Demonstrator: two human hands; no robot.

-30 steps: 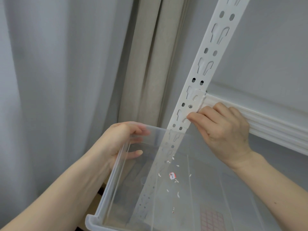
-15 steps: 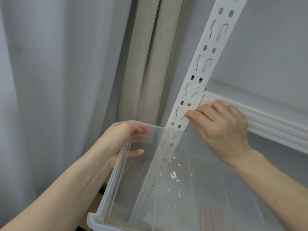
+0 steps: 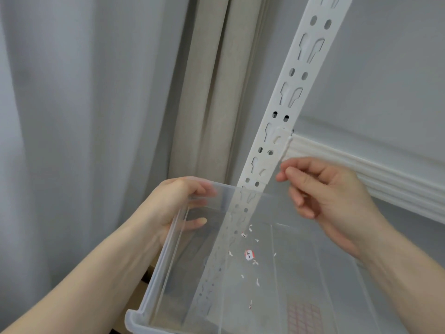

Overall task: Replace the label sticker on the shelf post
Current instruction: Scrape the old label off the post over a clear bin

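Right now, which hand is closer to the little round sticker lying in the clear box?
The right hand looks a bit nearer, up and to the right of the round sticker, beside the shelf post. The left hand grips the clear box at its far left corner.

The white perforated metal shelf post leans up and to the right, its face punched with paired round holes and keyhole slots, its lower length seen through a clear plastic bin. Ragged white sticker residue clings to the post by the shelf edge. A small round white-and-red label sticker with dark handwriting lies on the bin floor among scattered white paper scraps.
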